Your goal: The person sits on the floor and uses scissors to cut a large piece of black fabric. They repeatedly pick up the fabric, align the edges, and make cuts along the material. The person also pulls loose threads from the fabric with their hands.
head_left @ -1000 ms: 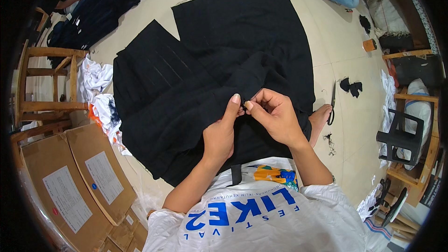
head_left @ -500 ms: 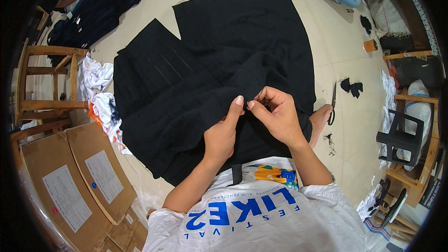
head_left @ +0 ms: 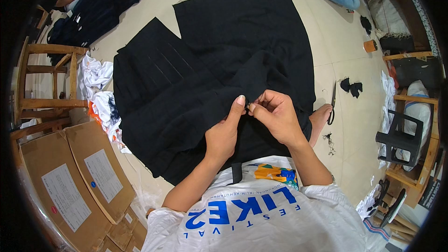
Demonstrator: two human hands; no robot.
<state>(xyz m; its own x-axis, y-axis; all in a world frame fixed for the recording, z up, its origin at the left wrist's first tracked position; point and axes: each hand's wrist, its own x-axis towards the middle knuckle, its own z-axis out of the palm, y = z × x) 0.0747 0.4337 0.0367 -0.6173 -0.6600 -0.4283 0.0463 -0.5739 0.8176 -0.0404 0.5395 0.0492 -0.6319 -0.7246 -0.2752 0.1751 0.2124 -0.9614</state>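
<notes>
A large black cloth garment (head_left: 242, 28) lies spread over my lap and the floor, with pleat-like lines at its left and frayed threads along its far edge. My left hand (head_left: 223, 135) grips a gathered fold of it, thumb on top and fingers hidden beneath the cloth. Close beside it, my right hand (head_left: 278, 117) pinches thumb and forefinger at the same fold. Something small and dark sits between the fingertips, too small to make out. Black-handled scissors (head_left: 332, 109) lie on the floor at the right, by my bare foot (head_left: 319, 123).
Cardboard boxes (head_left: 51, 154) and a wooden stool (head_left: 51, 77) stand at the left, near white cloth scraps (head_left: 97, 72). A dark garment pile (head_left: 100, 7) lies far left. Black scraps (head_left: 352, 87) and a black plastic stool (head_left: 400, 133) are at the right. Other people sit at the far side.
My right thumb has bent, and its tip has shifted slightly at the fold. The left hand keeps its grip. At the far right, more of another person's arm shows.
</notes>
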